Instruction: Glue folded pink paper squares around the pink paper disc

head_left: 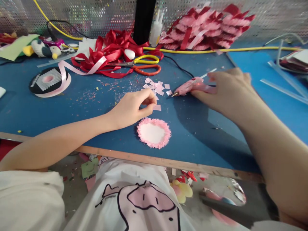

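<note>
My left hand [132, 107] is closed in a pinch at the edge of a small pink ribbon piece [157, 107], just above the table surface. Several more cut ribbon pieces [157, 86] lie in a loose pile beyond those fingers. In front of the hand, near the table's edge, rests a white oval [152, 133] ringed with fluffy pink trim [166, 138]. On the right, my right hand [223, 91] grips a pink glue gun [189, 86], its metal tip turned left toward the pile. A translucent glue stick [209, 73] shows by the hand; part of the gun is hidden.
Scissors with yellow and orange handles [147, 69] lie against tangled red ribbon [113, 48]. A ribbon spool [50, 80] sits left. Pink and red trimmed pieces [207, 27] are heaped behind, near a bottle [157, 30]. A yellow cable [192, 51] crosses the back; glue sticks [284, 91] lie right.
</note>
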A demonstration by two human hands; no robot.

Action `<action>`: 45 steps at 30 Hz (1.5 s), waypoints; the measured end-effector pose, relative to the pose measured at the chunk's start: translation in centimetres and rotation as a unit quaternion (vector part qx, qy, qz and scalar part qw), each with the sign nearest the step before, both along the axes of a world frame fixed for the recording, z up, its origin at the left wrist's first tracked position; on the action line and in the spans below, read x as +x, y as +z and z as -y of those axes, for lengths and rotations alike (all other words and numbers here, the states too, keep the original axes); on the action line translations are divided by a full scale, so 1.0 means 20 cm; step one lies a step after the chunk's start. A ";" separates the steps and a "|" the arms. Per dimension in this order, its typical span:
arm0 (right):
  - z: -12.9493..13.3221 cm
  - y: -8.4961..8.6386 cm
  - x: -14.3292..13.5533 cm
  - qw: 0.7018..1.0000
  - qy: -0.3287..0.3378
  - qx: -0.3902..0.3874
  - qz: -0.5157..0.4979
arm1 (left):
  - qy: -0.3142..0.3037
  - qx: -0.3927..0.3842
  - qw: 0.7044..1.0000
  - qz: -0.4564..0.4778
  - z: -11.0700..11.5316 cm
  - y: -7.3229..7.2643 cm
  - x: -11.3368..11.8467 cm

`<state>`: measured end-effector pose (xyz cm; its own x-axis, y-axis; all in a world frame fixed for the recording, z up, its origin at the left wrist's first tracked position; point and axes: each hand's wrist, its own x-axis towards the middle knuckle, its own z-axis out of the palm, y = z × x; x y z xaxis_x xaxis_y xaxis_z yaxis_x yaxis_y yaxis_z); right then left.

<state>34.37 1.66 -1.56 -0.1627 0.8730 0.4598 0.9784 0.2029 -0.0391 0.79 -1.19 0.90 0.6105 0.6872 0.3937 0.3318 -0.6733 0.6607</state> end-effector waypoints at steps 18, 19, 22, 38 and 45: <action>0.33 0.09 -0.49 0.935 0.277 0.186 -0.120 | -0.017 0.021 0.997 0.079 0.03 0.00 0.02; 0.33 0.10 -0.49 0.934 0.278 0.186 -0.123 | -0.017 0.022 0.996 0.079 0.03 0.00 0.02; 0.33 0.09 -0.49 0.932 0.281 0.187 -0.129 | -0.010 0.020 0.998 0.065 0.03 0.00 0.02; 0.38 0.15 -0.48 0.934 0.271 0.160 -0.170 | -0.013 -0.043 0.996 0.081 0.03 0.02 0.00; 0.37 0.14 -0.47 0.926 0.291 0.178 -0.163 | -0.007 -0.039 0.994 0.100 0.01 0.01 0.00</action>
